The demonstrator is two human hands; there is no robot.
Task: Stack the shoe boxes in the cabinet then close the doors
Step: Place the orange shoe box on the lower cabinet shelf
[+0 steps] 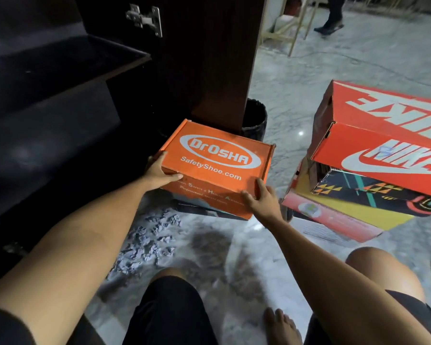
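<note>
Nearest the camera, bare knees and a bare foot (281, 324) rest on the glossy grey marble floor (234, 245), with open tile between the knees and the boxes. Scraps of crumpled grey paper (147, 242) litter the floor just in front of the cabinet's lower edge.

Both arms reach forward to the orange cardboard shoe box printed "Dr.OSHA" (217, 165). The left hand (159, 173) grips its near left corner, thumb laid flat over the lid edge, the other fingers wrapped down the left side. The right hand (261, 197) holds the near right corner, thumb and forefinger spread apart on the lid, the remaining fingers hidden behind the box wall. The box tilts slightly and sits over a darker box (199, 207) half hidden beneath it; I cannot tell whether they touch.

To the right, well apart across a strip of bare floor, a leaning stack of shoe boxes (373, 170) stands: two red ones on top, a black patterned one, then yellow and pink below.

To the left, the dark wooden cabinet (60, 120) stands open, its shelves bare and roomy. Its open door (222, 70) rises just behind the orange box, a metal hinge (147, 19) near the top. A black bin (255, 120) stands behind the door's edge. Far back, someone's leg (332, 18) passes.
</note>
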